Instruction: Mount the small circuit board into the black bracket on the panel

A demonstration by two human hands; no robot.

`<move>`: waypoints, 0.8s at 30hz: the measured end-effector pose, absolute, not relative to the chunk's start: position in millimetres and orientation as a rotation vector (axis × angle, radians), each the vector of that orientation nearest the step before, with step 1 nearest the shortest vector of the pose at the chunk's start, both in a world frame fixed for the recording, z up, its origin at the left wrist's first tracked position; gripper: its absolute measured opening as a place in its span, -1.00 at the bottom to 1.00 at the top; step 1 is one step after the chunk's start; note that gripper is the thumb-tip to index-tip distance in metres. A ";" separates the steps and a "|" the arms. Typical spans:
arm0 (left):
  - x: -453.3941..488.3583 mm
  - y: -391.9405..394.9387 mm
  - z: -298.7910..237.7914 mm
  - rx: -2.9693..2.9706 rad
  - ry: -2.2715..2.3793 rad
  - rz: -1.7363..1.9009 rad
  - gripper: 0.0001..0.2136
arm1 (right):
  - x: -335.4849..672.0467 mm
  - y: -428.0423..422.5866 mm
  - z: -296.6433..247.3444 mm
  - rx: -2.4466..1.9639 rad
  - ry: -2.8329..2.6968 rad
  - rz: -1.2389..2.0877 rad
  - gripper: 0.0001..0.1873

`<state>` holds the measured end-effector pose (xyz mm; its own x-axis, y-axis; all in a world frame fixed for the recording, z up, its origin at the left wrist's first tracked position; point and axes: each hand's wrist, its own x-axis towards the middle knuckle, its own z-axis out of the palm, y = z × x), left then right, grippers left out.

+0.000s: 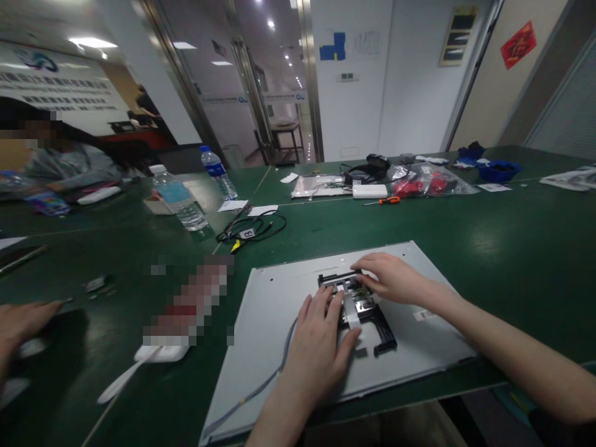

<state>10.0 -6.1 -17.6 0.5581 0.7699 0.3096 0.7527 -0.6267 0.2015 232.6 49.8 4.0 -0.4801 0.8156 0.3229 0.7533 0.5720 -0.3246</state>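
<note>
A flat pale-grey panel [274, 304] lies before me on the green table. On its middle is a black plastic frame [385, 332] with metal parts and a strip of silvery tape. My left hand [321, 332] rests over the frame's near left part, fingers stretched out and thumb apart. At the frame's far edge, the thumb and fingertips of my right hand [388, 277] close around its black bar. A grey cable [261, 388] runs from under my left hand to the panel's near left corner. My fingers hide part of the frame.
Left of the panel lie a white cable with a blurred-out phone-like object [190, 304], and a coiled black cable [261, 233]. Two water bottles [181, 202] stand beyond. A screwdriver [388, 200] and plastic bag [433, 180] lie farther back. A co-worker's hand [23, 323] is at left.
</note>
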 end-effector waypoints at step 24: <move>13.2 -8.4 -10.6 2.699 1.215 0.627 -0.63 | 219.0 38.8 -10.7 -0.842 -2.432 0.388 -0.90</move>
